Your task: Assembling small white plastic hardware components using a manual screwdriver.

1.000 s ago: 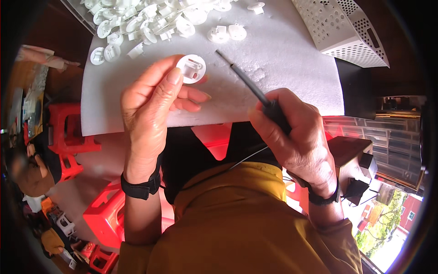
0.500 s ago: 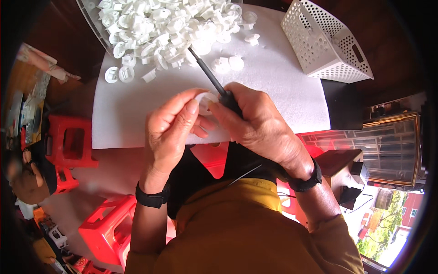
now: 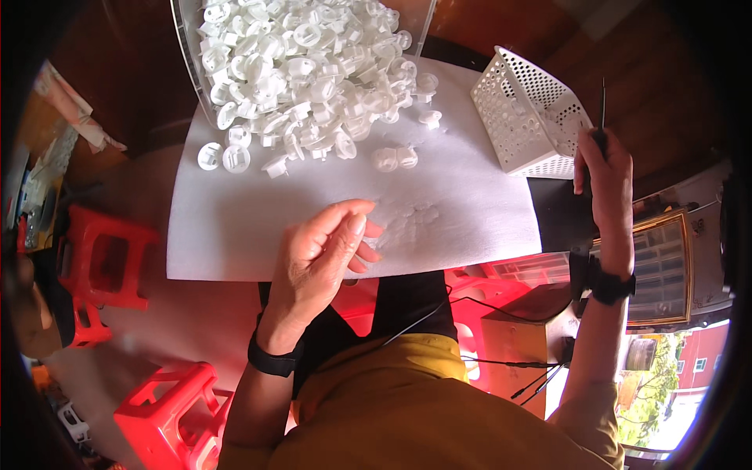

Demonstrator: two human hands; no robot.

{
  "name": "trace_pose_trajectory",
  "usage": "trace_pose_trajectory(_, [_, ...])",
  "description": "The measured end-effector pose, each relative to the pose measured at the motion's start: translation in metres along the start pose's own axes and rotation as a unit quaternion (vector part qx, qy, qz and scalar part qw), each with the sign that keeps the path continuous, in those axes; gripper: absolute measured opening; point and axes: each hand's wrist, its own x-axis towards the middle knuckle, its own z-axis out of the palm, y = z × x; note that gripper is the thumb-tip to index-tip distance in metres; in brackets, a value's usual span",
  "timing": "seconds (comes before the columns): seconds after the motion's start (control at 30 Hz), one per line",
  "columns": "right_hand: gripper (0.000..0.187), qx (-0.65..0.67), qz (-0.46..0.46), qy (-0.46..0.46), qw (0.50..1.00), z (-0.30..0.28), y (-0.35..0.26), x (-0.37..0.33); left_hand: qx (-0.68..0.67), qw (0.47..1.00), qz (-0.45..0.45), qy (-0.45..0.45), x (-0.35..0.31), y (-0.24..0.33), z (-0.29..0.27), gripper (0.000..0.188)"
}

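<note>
Above the near part of the pale foam sheet (image 3: 258, 235) hovers my left hand (image 3: 321, 251). Its fingers are loosely bent and apart, and I see nothing held in them. Out at the far right, my right hand (image 3: 609, 176) is closed round the black handle of a screwdriver (image 3: 603, 106), whose thin shaft points away from me. That hand is beside the right end of a white perforated basket (image 3: 501, 125). Whether it also holds a small piece is hidden. White round plastic pieces (image 3: 313, 86) are heaped at the back of the sheet, several lying loose in front.
A clear plastic bin (image 3: 185, 55) lies behind and around the heap. Red stools (image 3: 168, 407) stand on the floor at left. At lower right are a brown box (image 3: 521, 329) and black cables (image 3: 501, 362). A window opening (image 3: 666, 392) is beyond my right arm.
My right hand has swung from the middle to the far right, beside the basket, with the screwdriver. The white round piece between my hands is out of sight. My left hand stays near the table's front.
</note>
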Motion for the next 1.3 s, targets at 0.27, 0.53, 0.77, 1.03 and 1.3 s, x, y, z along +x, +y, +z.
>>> trace_pose_trajectory(0.27, [0.020, -0.126, -0.034, 0.013, 0.991, 0.031, -0.026, 0.007, 0.000, 1.000, 0.008, 0.011, 0.000, -0.006, 0.000, 0.029])
trace_pose_trajectory(0.53, [0.033, -0.159, -0.084, -0.286, 0.941, 0.123, -0.022, 0.004, 0.014, 1.000, 0.009, 0.017, 0.002, -0.004, 0.004, 0.028])
trace_pose_trajectory(0.77, [0.032, -0.146, -0.109, -0.277, 0.944, 0.151, -0.008, 0.011, 0.016, 1.000, -0.002, 0.023, 0.001, 0.001, 0.006, 0.028])
trace_pose_trajectory(1.03, [0.025, -0.100, -0.078, -0.247, 0.961, 0.130, -0.037, -0.018, 0.021, 0.999, -0.028, 0.033, 0.000, 0.006, 0.006, 0.033])
trace_pose_trajectory(1.3, [0.022, 0.264, 0.112, -0.389, 0.876, 0.142, -0.051, -0.060, -0.043, 0.999, 0.001, -0.014, 0.003, -0.001, 0.000, 0.037])
